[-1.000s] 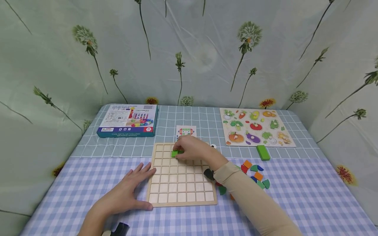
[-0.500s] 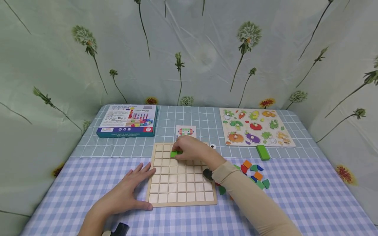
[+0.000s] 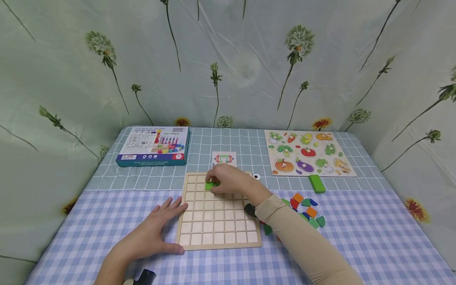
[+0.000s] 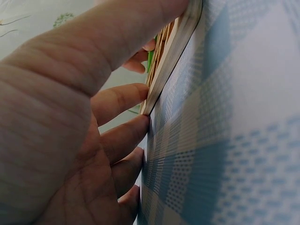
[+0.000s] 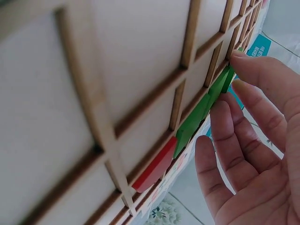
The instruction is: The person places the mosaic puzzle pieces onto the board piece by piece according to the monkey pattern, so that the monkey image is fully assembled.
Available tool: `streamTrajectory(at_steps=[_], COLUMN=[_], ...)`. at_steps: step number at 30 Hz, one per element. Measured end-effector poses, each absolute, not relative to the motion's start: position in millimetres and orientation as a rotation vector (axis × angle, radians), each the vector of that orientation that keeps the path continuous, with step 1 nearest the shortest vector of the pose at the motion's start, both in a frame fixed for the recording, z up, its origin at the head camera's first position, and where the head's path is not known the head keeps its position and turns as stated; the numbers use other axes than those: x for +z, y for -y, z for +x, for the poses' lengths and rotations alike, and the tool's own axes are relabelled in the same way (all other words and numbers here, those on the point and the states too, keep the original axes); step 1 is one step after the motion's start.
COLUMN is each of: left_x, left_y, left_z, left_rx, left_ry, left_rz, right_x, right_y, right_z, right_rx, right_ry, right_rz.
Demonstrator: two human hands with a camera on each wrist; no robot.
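Note:
A wooden grid board point(image 3: 213, 215) lies flat, with my left hand point(image 3: 153, 229) at its left side. The spread fingers of that hand touch the board's edge, and its thumb is by the near left corner. Over the far rows, my right hand point(image 3: 231, 180) pinches a green square block point(image 3: 209, 186) between thumb and index finger. In the right wrist view more green pieces point(image 5: 192, 123) and a red piece point(image 5: 156, 166) sit in the cells beside it. The right hand hides these in the head view.
Behind the board lies a pattern card point(image 3: 224, 157). Loose coloured pieces point(image 3: 311, 212) are scattered at right, partly behind the sleeve. A green rectangular block point(image 3: 317, 184), a vegetable puzzle point(image 3: 310, 152) and a boxed bead set point(image 3: 153, 145) stand farther back.
The right hand and the green block have shifted very slightly left on the board. My left hand stays where it was.

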State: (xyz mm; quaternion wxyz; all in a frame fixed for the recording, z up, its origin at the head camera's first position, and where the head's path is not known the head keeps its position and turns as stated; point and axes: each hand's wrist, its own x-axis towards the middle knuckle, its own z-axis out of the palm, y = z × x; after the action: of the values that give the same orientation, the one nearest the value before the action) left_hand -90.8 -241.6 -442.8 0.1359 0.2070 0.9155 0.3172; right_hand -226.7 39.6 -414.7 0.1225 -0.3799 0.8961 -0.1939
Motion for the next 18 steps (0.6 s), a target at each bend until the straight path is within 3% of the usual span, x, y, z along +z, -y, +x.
streamTrajectory(at_steps=[18], left_x=[-445.0], left_y=[241.6], left_z=[-90.4], left_rx=[0.941], left_ry=[-2.663], left_rz=[0.622], right_x=[-413.5], right_y=[-41.9], right_z=[-225.8], right_rx=[-0.573], right_ry=[-2.594], right_rz=[-1.14])
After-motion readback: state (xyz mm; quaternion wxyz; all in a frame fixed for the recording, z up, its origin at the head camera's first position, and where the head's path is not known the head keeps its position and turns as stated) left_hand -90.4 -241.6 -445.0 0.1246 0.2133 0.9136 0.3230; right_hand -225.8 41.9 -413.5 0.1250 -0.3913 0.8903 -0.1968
